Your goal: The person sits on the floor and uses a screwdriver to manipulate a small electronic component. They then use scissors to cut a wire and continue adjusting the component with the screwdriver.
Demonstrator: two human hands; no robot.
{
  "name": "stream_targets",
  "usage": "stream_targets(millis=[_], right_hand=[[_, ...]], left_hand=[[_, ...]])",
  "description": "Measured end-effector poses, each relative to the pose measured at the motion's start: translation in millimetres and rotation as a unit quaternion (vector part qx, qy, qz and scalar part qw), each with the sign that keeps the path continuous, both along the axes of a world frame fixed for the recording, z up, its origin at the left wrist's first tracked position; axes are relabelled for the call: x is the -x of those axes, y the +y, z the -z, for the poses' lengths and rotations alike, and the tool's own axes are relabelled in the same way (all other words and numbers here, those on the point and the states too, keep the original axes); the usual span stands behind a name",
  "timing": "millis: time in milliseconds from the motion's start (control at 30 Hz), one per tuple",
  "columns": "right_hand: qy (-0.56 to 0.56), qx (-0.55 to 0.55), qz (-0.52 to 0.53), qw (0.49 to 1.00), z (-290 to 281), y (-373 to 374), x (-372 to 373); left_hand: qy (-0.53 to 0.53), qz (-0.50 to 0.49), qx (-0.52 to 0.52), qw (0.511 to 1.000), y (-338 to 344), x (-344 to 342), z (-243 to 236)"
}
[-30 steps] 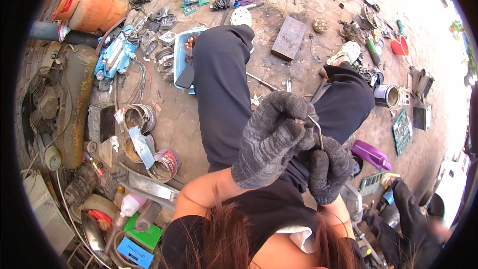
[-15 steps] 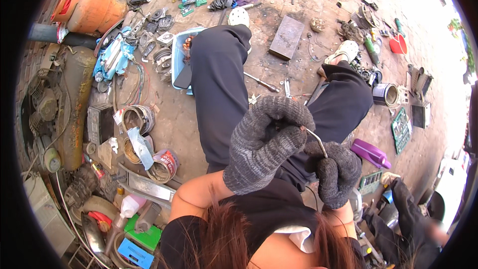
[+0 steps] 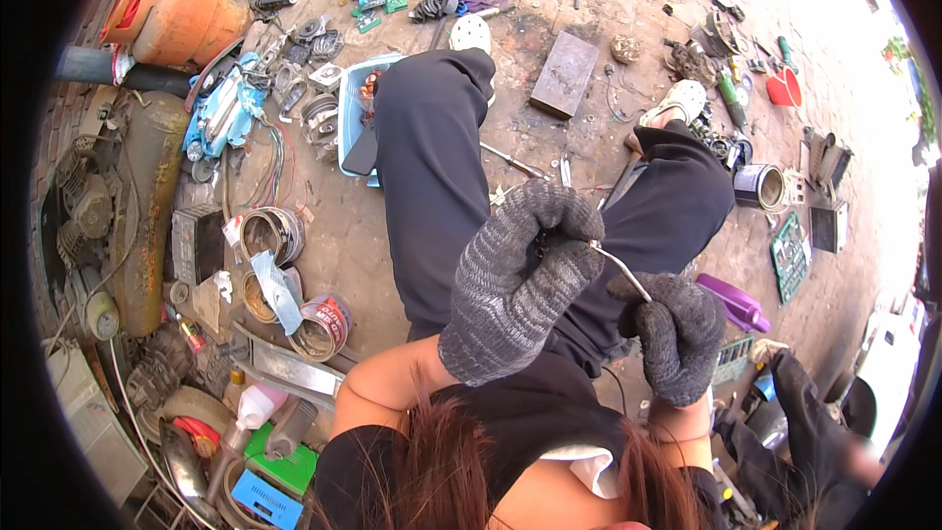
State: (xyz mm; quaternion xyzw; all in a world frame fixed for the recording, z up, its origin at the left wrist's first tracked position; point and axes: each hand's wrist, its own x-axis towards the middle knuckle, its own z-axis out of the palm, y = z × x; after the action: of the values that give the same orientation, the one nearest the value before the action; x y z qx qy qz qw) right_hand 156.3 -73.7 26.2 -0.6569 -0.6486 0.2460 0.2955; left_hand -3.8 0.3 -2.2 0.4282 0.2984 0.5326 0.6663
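In the head view my left hand (image 3: 512, 290), in a grey knitted glove, pinches one end of a thin, bent silvery metal piece (image 3: 624, 270) between thumb and fingertips. Lower and to the right, my right hand (image 3: 677, 339), gloved in darker grey, has its fingers closed round the other end. The piece slants down between them, above my dark trousers (image 3: 422, 206). Whether anything else sits inside the left fingers is hidden. A screwdriver (image 3: 520, 162) lies on the ground between my legs, just beyond the hands.
A metal block (image 3: 565, 75) lies on the paving ahead. At left are an orange gas cylinder (image 3: 191, 20), cans (image 3: 324, 327) and parts; at right a purple plastic item (image 3: 731, 299), a circuit board (image 3: 789, 257) and dark clothing (image 3: 795, 432), possibly another person's. A blue bin (image 3: 355, 113) sits by my left leg.
My hands have drawn apart, the left shifting a little left and the right a little right, so more of the metal piece shows, now slanting more diagonally between them.
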Motion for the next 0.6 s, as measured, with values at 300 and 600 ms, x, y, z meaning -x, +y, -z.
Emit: stream_targets(millis=[300,600], right_hand=[[-0.035,-0.016,-0.018,0.999,-13,11,3],[-0.107,-0.017,-0.021,0.994,-11,9,4]], left_hand=[[0.007,-0.012,-0.067,0.998,4,0,5],[0.021,-0.016,-0.071,0.997,5,1,3]])
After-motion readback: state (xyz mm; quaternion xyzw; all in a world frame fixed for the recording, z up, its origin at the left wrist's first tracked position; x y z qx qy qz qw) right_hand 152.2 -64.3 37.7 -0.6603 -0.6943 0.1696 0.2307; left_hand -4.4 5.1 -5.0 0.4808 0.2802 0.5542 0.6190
